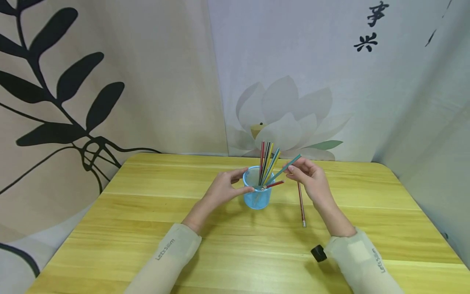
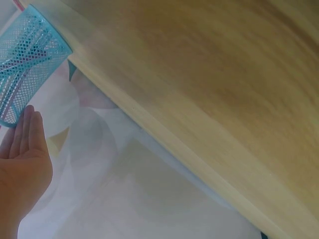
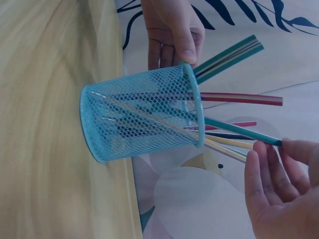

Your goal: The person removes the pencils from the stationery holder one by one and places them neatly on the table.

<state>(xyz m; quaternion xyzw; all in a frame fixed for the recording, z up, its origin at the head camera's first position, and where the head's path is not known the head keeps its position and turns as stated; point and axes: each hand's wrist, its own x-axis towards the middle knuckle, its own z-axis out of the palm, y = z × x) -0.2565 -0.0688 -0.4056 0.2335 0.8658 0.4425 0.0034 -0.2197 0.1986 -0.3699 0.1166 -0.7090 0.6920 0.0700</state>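
Note:
A light-blue mesh pen cup (image 1: 257, 200) stands on the wooden table with several pencils (image 1: 262, 163) leaning in it. My left hand (image 1: 224, 187) holds the cup's rim from the left, thumb at the front and fingers behind. In the left wrist view, its fingertips touch the mesh cup (image 2: 30, 64). To the right of the cup, my right hand (image 1: 310, 177) pinches the upper end of a teal pencil (image 3: 244, 132) between thumb and fingers. That pencil's lower end is inside the cup. A red pencil (image 3: 244, 99) juts over the rim.
A dark-red pencil (image 1: 302, 206) with a pale end lies on the table (image 1: 238, 253) to the right of the cup, beside the right forearm. Behind the table hangs a printed cloth (image 1: 176, 73) with leaves and a lotus. A small black block (image 1: 318, 253) sits at the right cuff.

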